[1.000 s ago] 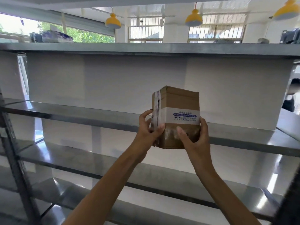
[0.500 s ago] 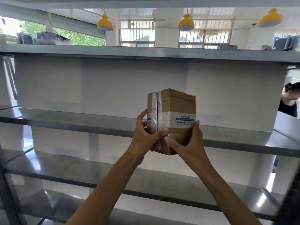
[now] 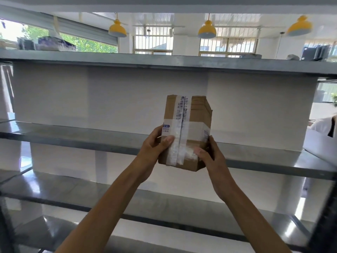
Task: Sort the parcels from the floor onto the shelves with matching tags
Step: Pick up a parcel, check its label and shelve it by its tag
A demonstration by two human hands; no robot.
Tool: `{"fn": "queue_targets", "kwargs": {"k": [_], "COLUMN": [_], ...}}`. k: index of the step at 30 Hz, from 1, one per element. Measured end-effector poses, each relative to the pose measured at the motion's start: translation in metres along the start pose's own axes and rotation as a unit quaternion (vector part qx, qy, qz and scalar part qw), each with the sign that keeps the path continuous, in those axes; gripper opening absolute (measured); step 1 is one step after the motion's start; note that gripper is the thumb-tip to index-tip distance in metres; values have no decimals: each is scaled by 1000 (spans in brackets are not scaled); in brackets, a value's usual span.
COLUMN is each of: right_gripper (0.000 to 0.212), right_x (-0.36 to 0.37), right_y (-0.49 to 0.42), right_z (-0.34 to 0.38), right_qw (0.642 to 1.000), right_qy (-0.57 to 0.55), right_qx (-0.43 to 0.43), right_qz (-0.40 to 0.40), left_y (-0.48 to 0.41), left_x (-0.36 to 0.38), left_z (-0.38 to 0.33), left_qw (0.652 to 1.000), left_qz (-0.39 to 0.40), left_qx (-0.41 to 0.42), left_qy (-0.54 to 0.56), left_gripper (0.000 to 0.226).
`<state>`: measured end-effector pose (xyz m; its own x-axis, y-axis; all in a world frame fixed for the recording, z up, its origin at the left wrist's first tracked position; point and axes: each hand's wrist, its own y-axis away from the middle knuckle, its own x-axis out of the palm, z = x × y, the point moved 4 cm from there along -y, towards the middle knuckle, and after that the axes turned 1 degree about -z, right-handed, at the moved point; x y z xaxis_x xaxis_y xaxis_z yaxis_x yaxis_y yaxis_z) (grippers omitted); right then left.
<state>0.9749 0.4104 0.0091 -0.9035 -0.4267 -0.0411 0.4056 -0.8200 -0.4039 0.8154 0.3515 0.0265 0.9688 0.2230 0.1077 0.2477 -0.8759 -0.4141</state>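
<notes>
From my station I look into a bright room: three yellow lamps hang along the ceiling from 11 to 1 o'clock, with barred windows behind them. A grey metal rack fills the view. Its top shelf crosses at 12 o'clock, the middle shelf runs from 9 to 3 o'clock, and a lower shelf sits toward 7 o'clock. A white panel closes the back of the bay between the top and middle shelves. Blurred dark items stand on the top shelf at 10 and at 2 o'clock; I cannot tell what they are. At the 3 o'clock edge part of another person shows.

The parcel, a brown cardboard box, is held upright just right of centre, in the air before the middle shelf's front edge. White printed tape runs up its near face, and a second white band crosses it.

My left hand grasps the box at its lower left, thumb pressed on the taped face and fingers wrapped behind the left side. My right hand grips the lower right corner, thumb on the near face, fingers hidden behind the box. Both forearms rise from 6 o'clock.
</notes>
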Motion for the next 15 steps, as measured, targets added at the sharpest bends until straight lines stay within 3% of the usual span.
{"fn": "queue_targets", "kwargs": {"k": [5,11,15], "right_gripper": [100,86,70], "right_x": [5,7,1], "right_y": [-2,2,6], "right_z": [3,5,11], "right_qw": [999,998,992], "right_qy": [-4,-14,40], "right_qx": [-32,-53,-112], "right_qz": [15,20,-41], "left_y": [4,-4,-5], "left_x": [9,8,1], "left_z": [13,12,16], "left_qw": [997,997,997], "left_qz": [44,36,33], "left_qx": [2,17,39], "left_qy": [67,63,60], "left_gripper": [59,53,50]}}
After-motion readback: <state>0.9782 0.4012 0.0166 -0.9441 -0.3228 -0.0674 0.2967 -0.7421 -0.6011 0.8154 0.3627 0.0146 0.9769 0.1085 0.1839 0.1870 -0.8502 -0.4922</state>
